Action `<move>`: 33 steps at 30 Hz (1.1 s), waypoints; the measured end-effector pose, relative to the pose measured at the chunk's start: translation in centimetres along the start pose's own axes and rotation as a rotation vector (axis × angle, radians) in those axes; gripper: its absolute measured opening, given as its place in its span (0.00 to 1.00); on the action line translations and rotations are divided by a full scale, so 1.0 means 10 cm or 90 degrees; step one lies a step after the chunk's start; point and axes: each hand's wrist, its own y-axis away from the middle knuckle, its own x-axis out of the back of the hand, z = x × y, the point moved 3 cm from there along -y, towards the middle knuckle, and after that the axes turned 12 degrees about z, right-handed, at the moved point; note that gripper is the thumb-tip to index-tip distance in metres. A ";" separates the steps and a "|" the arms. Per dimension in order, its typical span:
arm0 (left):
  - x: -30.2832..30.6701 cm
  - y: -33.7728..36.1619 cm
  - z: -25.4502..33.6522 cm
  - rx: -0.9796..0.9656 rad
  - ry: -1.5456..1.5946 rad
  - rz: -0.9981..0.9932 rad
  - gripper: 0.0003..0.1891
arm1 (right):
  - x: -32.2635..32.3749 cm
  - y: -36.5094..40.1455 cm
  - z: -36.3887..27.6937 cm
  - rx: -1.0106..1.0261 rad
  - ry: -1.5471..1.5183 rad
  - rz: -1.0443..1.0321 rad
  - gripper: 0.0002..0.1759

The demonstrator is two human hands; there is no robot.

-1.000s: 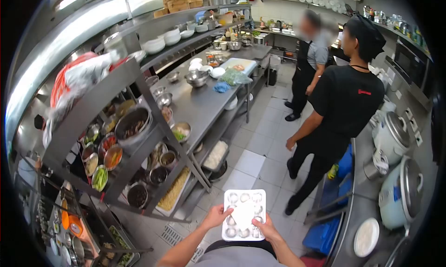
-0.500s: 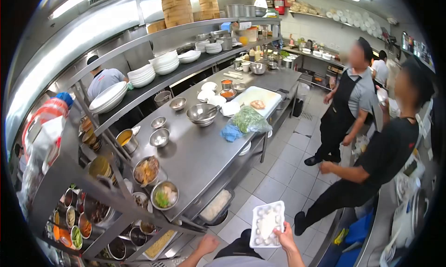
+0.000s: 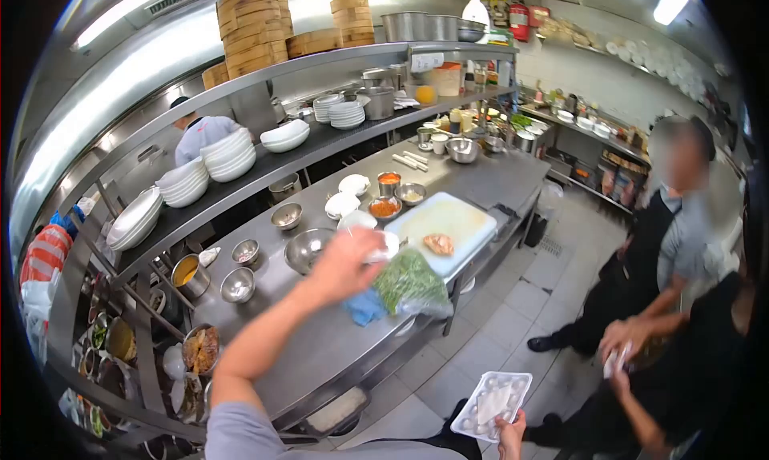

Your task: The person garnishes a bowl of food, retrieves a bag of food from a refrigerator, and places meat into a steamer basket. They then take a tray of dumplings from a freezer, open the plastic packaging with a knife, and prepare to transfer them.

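My right hand (image 3: pixel 510 434) grips the near right corner of a white tray (image 3: pixel 522 384), low in front of me over the floor. Round pale pieces show in the tray, with a flat white sheet (image 3: pixel 494 403) on top. My left hand (image 3: pixel 350 261), smeared by motion, is stretched out over the steel table (image 3: pixel 312 356); its fingers are too blurred to read. It overlaps a steel mixing bowl (image 3: pixel 303 250) and white bowls. Just beyond it lie a bag of green leaves (image 3: pixel 411 285), a blue cloth (image 3: pixel 364 306) and a white cutting board (image 3: pixel 465 224) with a piece of meat (image 3: pixel 438 245).
A shelf with stacked white bowls (image 3: pixel 227 156) and bamboo steamers (image 3: pixel 255 28) runs above the table's far side. Small steel bowls (image 3: pixel 238 285) stand at left. Two co-workers (image 3: pixel 669 228) stand close on the right, another person (image 3: pixel 207 136) behind the shelf. Tiled floor (image 3: pixel 473 332) lies between.
My left hand has risen from beside my body and reached forward over the table. The tray in my right hand has shifted right and tilted. The nearer co-worker has bent lower, hands together.
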 end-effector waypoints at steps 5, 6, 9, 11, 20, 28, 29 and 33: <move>0.41 -1.65 -0.76 -0.047 -0.260 0.156 0.12 | -0.53 -1.19 -0.75 0.011 0.071 -0.068 0.38; 0.50 -1.91 -0.95 -0.060 -0.321 0.185 0.12 | -0.65 -1.42 -0.91 0.040 0.075 -0.109 0.37; 0.71 -2.51 -1.43 0.038 -0.455 0.161 0.14 | -1.05 -1.90 -1.40 0.068 0.104 -0.166 0.38; 0.75 -2.77 -1.67 0.063 -0.519 0.157 0.14 | -1.37 -2.18 -1.69 0.086 0.047 -0.165 0.40; 0.87 -3.78 -2.75 0.039 -0.692 0.243 0.27 | -2.52 -2.98 -2.60 0.084 -0.072 -0.253 0.34; 0.54 -4.00 -3.49 0.057 -0.767 0.169 0.30 | -3.01 -3.55 -3.18 0.098 -0.072 -0.183 0.30; 0.45 -3.97 -3.33 0.067 -0.762 0.179 0.31 | -3.10 -3.62 -3.26 0.079 -0.088 -0.194 0.29; 0.34 -3.78 -2.74 -0.023 -0.700 0.287 0.29 | -3.48 -4.20 -3.44 0.062 -0.097 -0.208 0.28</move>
